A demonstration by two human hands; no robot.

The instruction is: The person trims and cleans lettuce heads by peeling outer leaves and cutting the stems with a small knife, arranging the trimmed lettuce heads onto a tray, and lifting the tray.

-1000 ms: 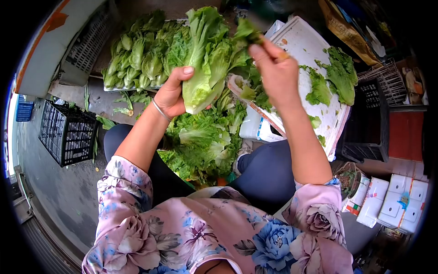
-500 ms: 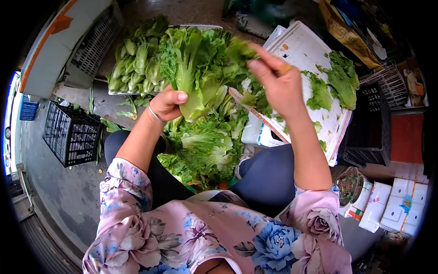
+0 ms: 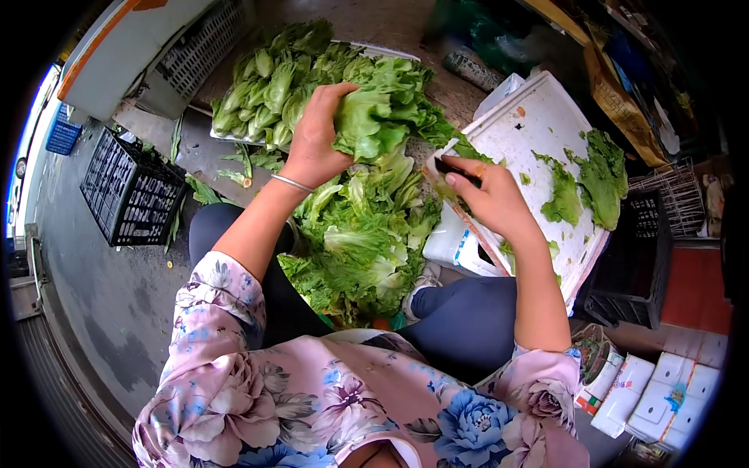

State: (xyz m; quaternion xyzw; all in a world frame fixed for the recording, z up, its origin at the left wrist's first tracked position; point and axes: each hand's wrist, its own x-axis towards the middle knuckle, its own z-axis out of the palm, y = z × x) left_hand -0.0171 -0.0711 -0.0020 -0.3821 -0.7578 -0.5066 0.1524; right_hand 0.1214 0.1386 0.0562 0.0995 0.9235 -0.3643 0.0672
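Observation:
My left hand (image 3: pixel 318 134) is wrapped around a head of green leafy lettuce (image 3: pixel 374 117), with the leaves turned to the right and the base hidden behind the hand. At the near left corner of the white foam board (image 3: pixel 515 125), my right hand (image 3: pixel 493 196) closes its thumb and fingers on what looks like a knife (image 3: pixel 450 167) with a dark handle; its blade is hard to make out. Below both hands, between my knees, lies a heap of loose lettuce leaves (image 3: pixel 355 242). Trimmed lettuce heads (image 3: pixel 269 90) are stacked on a tray behind my left hand.
Torn leaves (image 3: pixel 601 179) lie on the foam board. A black crate (image 3: pixel 129 191) stands on the floor at left, another black crate (image 3: pixel 636 265) at right. White boxes (image 3: pixel 667 394) sit at lower right. Leaf scraps (image 3: pixel 238 175) litter the floor near the tray.
My right hand has dropped from beside the lettuce to the board's corner; the leaf it held is gone and a dark handle is in its grip. My left hand has turned the lettuce over.

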